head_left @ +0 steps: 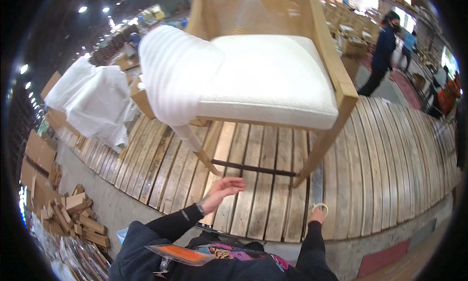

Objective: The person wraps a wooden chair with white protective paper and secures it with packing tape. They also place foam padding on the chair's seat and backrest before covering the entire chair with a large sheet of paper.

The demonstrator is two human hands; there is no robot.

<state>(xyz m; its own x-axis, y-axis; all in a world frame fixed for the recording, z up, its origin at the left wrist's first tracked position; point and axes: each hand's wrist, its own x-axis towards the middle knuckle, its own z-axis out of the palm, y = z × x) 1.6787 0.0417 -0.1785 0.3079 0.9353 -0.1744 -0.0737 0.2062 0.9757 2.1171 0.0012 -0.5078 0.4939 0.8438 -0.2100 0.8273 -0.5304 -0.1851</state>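
Lamps (106, 9) glared from the dim upper left of my view; the white seat (273, 69) shone nearly washed out, and fisheye distortion bent the worktop (385, 169) toward blackened corners.

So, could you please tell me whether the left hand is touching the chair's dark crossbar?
Apart: the head view shows wooden slats between the left hand and the dark crossbar.

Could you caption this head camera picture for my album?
Empty left hand and right hand carrying a cream ring-shaped roll, before a white-cushioned wooden chair partly wrapped in white foam.
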